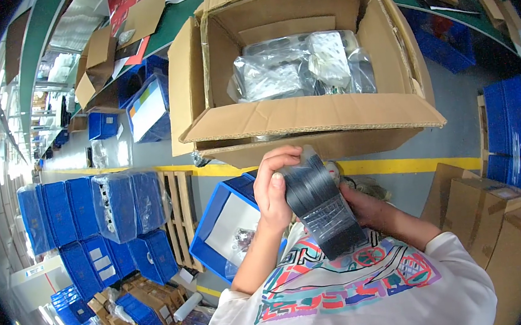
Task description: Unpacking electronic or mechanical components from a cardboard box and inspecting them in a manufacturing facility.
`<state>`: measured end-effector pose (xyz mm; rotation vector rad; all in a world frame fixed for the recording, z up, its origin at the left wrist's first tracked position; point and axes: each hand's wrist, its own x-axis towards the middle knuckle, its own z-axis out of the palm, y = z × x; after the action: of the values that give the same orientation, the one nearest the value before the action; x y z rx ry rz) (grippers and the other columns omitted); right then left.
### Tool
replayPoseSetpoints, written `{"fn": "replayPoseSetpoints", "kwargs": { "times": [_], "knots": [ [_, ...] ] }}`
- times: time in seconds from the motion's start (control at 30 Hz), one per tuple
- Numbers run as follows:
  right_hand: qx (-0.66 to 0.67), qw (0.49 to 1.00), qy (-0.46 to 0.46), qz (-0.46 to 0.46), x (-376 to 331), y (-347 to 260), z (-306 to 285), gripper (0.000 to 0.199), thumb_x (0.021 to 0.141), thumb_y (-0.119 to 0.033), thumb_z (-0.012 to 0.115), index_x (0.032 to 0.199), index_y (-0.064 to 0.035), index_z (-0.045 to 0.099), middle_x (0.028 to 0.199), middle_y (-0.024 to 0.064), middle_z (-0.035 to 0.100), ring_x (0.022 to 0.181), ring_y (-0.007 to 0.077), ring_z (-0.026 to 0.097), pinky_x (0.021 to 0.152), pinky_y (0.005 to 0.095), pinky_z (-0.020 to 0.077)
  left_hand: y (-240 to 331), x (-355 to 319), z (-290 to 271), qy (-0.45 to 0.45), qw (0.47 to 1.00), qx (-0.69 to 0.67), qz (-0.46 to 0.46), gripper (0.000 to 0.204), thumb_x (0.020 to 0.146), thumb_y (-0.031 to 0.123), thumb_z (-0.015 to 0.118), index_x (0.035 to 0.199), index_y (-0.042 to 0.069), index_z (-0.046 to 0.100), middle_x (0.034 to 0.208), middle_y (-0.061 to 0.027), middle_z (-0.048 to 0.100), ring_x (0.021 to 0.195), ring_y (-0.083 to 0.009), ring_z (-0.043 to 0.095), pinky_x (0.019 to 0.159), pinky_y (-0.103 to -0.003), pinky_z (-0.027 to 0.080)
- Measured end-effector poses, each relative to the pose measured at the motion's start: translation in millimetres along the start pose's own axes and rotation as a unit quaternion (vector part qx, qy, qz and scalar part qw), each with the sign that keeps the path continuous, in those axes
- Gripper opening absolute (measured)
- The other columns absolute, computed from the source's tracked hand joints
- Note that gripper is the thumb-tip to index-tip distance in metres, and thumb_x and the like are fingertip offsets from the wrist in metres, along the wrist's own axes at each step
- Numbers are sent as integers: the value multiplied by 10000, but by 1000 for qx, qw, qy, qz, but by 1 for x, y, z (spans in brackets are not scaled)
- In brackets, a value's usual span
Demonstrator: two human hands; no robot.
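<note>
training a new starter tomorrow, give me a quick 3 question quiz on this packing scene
1. True or false: the cardboard box in front of the person is closed.
2. What do the left hand and right hand hold together?
A. a stack of dark plastic bags
B. a roll of tape
C. a blue crate
3. Fill in: the open blue bin sits below the person's ____ forearm.

Key: 1 false; 2 A; 3 left.
</note>
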<state>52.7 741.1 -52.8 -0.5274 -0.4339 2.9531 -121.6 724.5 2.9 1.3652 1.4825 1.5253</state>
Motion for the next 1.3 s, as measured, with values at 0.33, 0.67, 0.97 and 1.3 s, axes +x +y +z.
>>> {"fn": "replayPoseSetpoints", "kwargs": {
  "times": [0.33,0.67,0.97,1.3],
  "knots": [
    [-23,1000,-3,3,-4,-7,6,808,860,-653,292,1360,-19,320,1299,185,468,1164,279,506,992,406,402,0,-2,0,0,1000,21,7,465,934,380,320,898,-25,545,1000,-185,556,952,-257,514,888,-369,380],
    [55,997,-40,20,-3,-4,-7,709,875,-582,414,1374,-88,315,1332,89,442,1199,197,452,1007,356,372,1,-3,4,6,1000,-8,-10,478,941,396,315,905,-24,541,1040,-205,565,976,-267,522,896,-371,380],
    [-66,998,-5,-8,-4,-12,7,842,838,-688,245,1340,-21,353,1261,189,502,1130,264,532,971,377,419,1,-1,1,7,1000,29,-3,470,935,391,329,909,-27,542,948,-166,549,934,-252,520,874,-356,386],
    [-63,998,-3,-11,-2,-8,0,854,827,-701,256,1348,-30,345,1256,203,502,1110,279,546,952,393,435,8,6,-2,-20,998,57,-11,518,915,392,322,963,-57,576,975,-160,543,919,-239,526,852,-327,385]
  ]
}}
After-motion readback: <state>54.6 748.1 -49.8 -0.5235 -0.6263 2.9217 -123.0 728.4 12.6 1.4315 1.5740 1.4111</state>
